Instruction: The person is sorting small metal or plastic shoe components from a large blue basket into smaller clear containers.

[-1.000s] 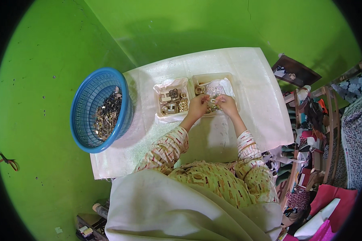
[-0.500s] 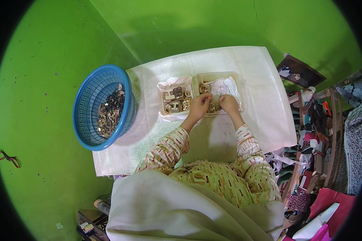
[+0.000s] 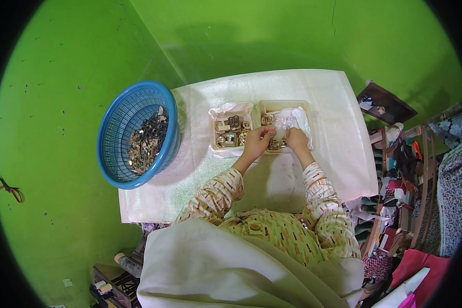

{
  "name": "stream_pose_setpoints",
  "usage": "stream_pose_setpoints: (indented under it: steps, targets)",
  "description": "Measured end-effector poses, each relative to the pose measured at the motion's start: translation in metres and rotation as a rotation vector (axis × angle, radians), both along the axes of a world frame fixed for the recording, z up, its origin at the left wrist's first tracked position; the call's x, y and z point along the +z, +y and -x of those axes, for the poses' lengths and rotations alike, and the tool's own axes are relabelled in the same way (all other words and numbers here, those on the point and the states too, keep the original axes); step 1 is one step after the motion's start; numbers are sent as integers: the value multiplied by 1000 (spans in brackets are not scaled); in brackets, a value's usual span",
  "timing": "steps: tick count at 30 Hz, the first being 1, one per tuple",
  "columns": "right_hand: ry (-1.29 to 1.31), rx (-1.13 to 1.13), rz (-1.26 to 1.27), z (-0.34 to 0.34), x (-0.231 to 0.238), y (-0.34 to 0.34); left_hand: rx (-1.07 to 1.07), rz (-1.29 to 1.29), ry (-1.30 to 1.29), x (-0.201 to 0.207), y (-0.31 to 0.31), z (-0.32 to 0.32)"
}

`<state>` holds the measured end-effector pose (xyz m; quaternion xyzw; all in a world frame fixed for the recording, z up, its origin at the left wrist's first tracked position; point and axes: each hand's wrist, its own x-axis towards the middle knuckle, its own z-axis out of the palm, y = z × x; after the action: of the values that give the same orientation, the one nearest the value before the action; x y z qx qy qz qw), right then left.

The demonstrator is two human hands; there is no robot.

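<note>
Over the near side of a clear plastic box point(image 3: 309, 110), my left hand point(image 3: 258, 142) is closed, thumb and fingertips pinched together. Whatever it pinches is too small to make out. My right hand point(image 3: 297, 139) is closed too, just to the right above the same box, its fingertips turned down and what they hold hidden. Inside the box lie gold-coloured metal pieces point(image 3: 266, 119), white wrapping point(image 3: 301, 122) and small clear sparkling bits point(image 3: 284, 121). Left of it, touching or nearly so, a paper-lined box point(image 3: 230, 108) holds gold and dark buckle-like fittings point(image 3: 231, 139).
A blue plastic basket point(image 3: 103, 163) with a heap of dark and gold scraps point(image 3: 148, 138) leans at the table's left. White sheeting covers the table point(image 3: 339, 149). Green walls point(image 3: 231, 36) stand behind and left. A cluttered wooden rack point(image 3: 427, 169) is at the right.
The whole view has shifted slightly, so the table sits lower in it. Both hands stay over the right box, with only small finger movements.
</note>
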<state>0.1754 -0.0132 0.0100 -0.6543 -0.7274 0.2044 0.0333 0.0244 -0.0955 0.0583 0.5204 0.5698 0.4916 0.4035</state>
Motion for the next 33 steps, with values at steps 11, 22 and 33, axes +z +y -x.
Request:
stream_pose_setpoints:
  steps: [11, 22, 33]
  targets:
    - [42, 16, 0, 26, 60, -53, 51, -41, 53, 1, -42, 18]
    - [150, 373, -432, 127, 105, -163, 243, -264, 233, 14, -132, 106]
    - [337, 624, -509, 326, 155, -277, 375, -393, 966, 107, -266, 283]
